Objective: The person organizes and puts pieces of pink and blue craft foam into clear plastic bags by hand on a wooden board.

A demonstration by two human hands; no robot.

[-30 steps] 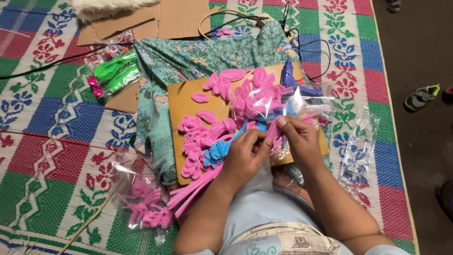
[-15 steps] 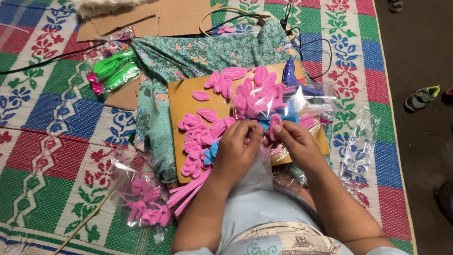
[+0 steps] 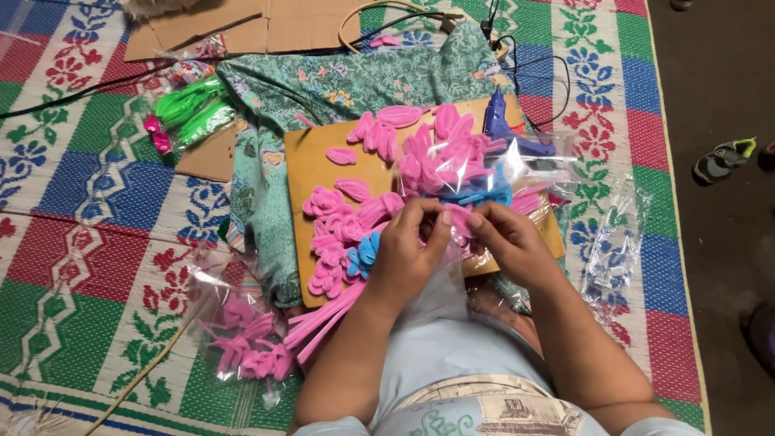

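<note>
My left hand (image 3: 408,249) and my right hand (image 3: 507,239) meet over a brown board (image 3: 311,161) on my lap, fingertips pinched together on a small pink foam petal (image 3: 457,216). Many pink foam petals (image 3: 420,149) lie scattered on the board, with a few blue foam pieces (image 3: 362,252) beside my left hand and more blue ones (image 3: 484,194) just beyond my fingers. A clear plastic bag (image 3: 517,165) lies over the petals near my right hand. Pink foam strips (image 3: 323,323) stick out under my left wrist.
A green patterned cloth (image 3: 339,81) lies under the board on a colourful woven mat (image 3: 73,242). A blue glue gun (image 3: 500,125) with a black cord rests at the board's far edge. Bags of green pieces (image 3: 194,113) and pink petals (image 3: 242,347) lie left; cardboard (image 3: 242,24) is behind; a shoe (image 3: 722,160) is on the floor.
Both hands have shifted slightly up the board and drawn closer, fingertips now pinching the pink petal together.
</note>
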